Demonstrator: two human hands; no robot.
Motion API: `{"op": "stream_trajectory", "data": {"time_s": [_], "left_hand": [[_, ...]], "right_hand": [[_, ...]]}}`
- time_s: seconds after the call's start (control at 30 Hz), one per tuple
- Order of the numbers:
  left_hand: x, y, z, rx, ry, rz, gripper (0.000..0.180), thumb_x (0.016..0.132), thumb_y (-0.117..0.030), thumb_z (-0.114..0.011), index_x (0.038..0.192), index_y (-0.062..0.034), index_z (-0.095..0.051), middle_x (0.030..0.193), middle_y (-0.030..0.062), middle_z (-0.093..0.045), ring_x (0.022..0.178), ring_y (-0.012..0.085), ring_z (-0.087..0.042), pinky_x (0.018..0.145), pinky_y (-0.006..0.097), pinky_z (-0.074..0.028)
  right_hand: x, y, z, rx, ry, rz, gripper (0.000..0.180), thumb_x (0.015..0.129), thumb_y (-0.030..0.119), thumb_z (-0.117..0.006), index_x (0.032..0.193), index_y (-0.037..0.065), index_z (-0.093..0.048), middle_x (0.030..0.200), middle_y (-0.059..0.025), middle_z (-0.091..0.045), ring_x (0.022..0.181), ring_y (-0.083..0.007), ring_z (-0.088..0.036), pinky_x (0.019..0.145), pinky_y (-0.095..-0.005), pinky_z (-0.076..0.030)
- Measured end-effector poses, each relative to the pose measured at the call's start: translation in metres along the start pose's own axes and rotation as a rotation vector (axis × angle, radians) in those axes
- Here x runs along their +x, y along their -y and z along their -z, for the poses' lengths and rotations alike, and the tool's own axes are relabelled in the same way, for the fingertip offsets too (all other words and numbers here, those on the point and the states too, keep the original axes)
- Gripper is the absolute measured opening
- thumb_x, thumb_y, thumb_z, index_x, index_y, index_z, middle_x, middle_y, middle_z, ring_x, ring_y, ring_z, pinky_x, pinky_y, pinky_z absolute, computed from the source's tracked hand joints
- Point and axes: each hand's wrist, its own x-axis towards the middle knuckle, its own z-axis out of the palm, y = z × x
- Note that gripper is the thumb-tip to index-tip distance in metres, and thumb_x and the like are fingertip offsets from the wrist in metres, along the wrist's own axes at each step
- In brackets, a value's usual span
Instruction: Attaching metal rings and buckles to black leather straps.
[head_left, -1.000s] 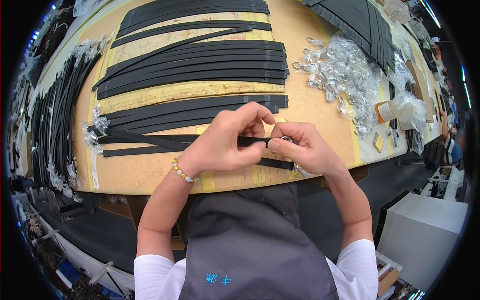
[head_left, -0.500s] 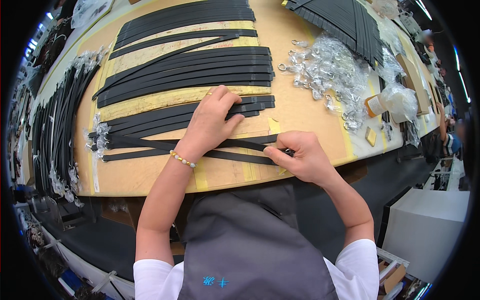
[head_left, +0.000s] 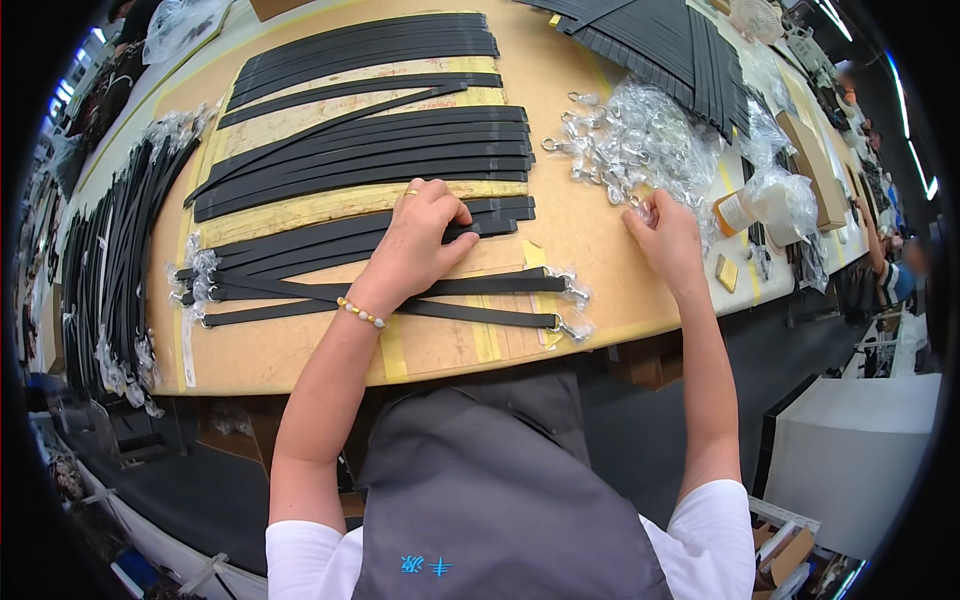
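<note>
Your left hand (head_left: 418, 240) lies flat, fingers spread and gripping nothing, pressing on the black straps (head_left: 400, 235) stacked in the middle of the worktop (head_left: 300, 350), while your right hand (head_left: 668, 238) reaches into the heap of bagged metal clasps (head_left: 640, 140) with its fingertips closing narrowly on one bag at the near edge. You look to be fetching hardware for the next strap. The pick calls for pinching a single bag free without dragging its neighbours, then bringing it to a bare strap end.
</note>
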Motion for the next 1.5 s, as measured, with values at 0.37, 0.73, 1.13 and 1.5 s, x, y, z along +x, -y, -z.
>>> {"op": "stream_trajectory", "data": {"time_s": [0.37,0.73,1.13,1.5], "left_hand": [[-0.006,-0.023,0.023,-0.643,0.055,0.256,0.015,0.089,-0.002,-0.076,0.101,-0.0006,-0.068,0.096,-0.0006,-0.065,0.091,0.0059,-0.061,0.084,0.024,-0.052],[-0.008,-0.028,0.029,-0.737,0.030,0.174,0.021,0.089,-0.001,-0.075,0.108,0.0009,-0.068,0.103,0.0005,-0.067,0.095,0.0073,-0.063,0.090,0.024,-0.052],[-0.014,-0.036,0.025,-0.707,-0.007,0.237,0.021,0.089,0.004,-0.072,0.109,0.0026,-0.065,0.104,0.0012,-0.066,0.092,0.0055,-0.061,0.085,0.022,-0.052],[-0.015,-0.036,0.012,-0.858,-0.106,0.163,0.019,0.087,-0.005,-0.078,0.101,-0.0008,-0.066,0.089,-0.0005,-0.066,0.074,0.0019,-0.056,0.060,0.019,-0.046]], "right_hand": [[-0.037,0.055,-0.016,1.509,0.664,-0.042,0.013,0.096,0.010,-0.072,0.106,0.004,-0.065,0.093,0.0011,-0.067,0.082,-0.0056,-0.062,0.071,-0.0226,-0.048],[-0.043,0.096,-0.045,1.163,0.039,0.601,0.019,0.086,-0.007,-0.077,0.098,0.004,-0.068,0.101,-0.0079,-0.073,0.092,-0.0141,-0.067,0.080,-0.0287,-0.053],[-0.043,0.100,-0.052,0.912,-0.339,0.851,0.033,0.075,-0.015,-0.081,0.093,0.007,-0.064,0.097,-0.0091,-0.075,0.087,-0.0225,-0.070,0.072,-0.0319,-0.057],[-0.051,0.106,-0.057,1.403,0.075,0.606,0.032,0.086,-0.008,-0.077,0.109,0.005,-0.058,0.111,-0.0104,-0.073,0.104,-0.0232,-0.070,0.090,-0.0351,-0.058]]}}
